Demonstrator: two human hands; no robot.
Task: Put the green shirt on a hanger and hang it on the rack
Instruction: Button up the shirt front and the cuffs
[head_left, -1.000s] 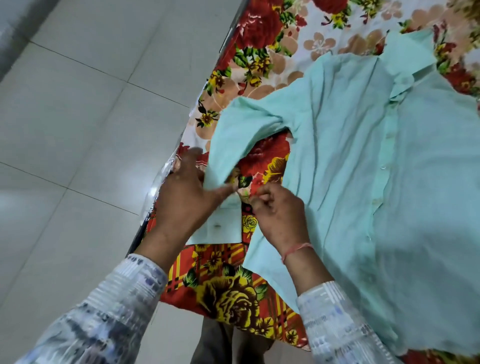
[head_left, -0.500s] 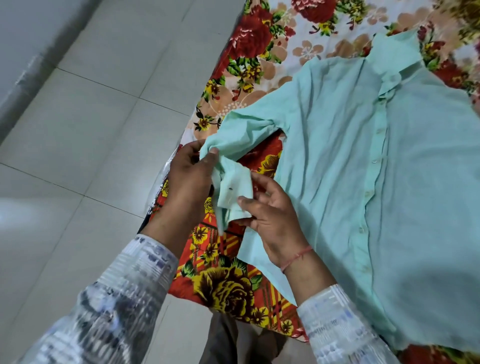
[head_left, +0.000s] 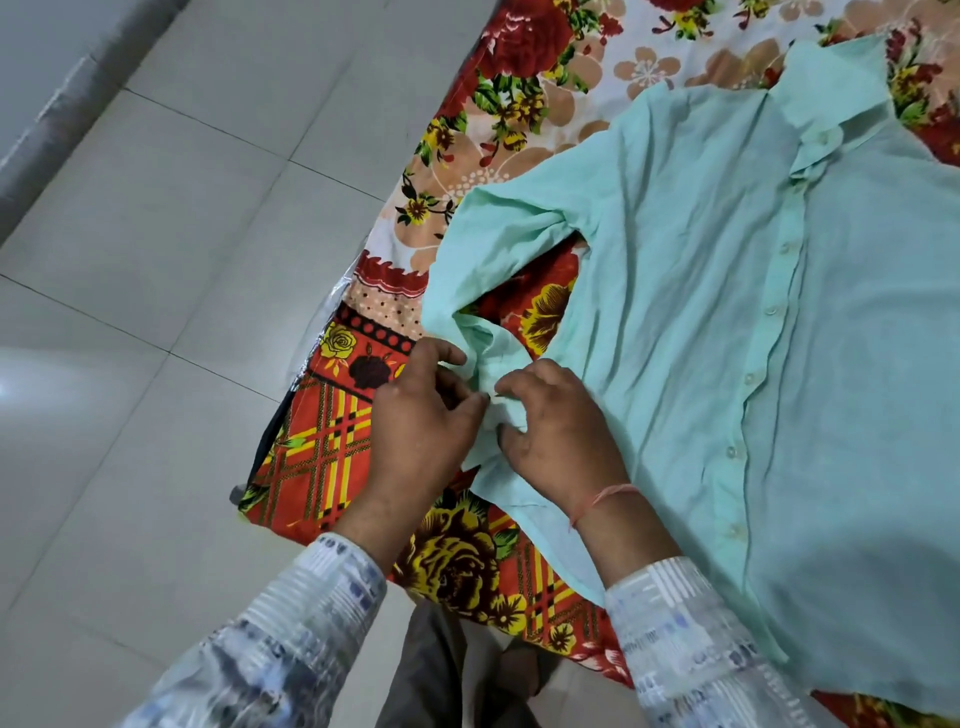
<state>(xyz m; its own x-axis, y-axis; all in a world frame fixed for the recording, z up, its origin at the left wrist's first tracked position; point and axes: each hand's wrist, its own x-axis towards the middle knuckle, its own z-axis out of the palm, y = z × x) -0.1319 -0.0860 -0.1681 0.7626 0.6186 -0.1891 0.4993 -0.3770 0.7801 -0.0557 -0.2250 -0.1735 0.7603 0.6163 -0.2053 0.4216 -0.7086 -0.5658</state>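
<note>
The green shirt (head_left: 737, 322) lies front up and buttoned on a floral bed cover, collar at the upper right. Its left sleeve (head_left: 498, 249) is bent back toward me, and the cuff (head_left: 493, 364) is bunched between my hands. My left hand (head_left: 421, 421) pinches the cuff from the left with curled fingers. My right hand (head_left: 558, 421) grips the cuff from the right, fingers curled into the cloth. No hanger or rack is in view.
The floral bed cover (head_left: 467, 561) hangs over the bed edge, which runs diagonally from upper middle to lower middle. Grey floor tiles (head_left: 156, 312) fill the left side. A wall base (head_left: 78, 98) crosses the upper left corner.
The cuff lay flat, then was lifted between both hands, and is now bunched and folded between them. Both hands have closed in on it.
</note>
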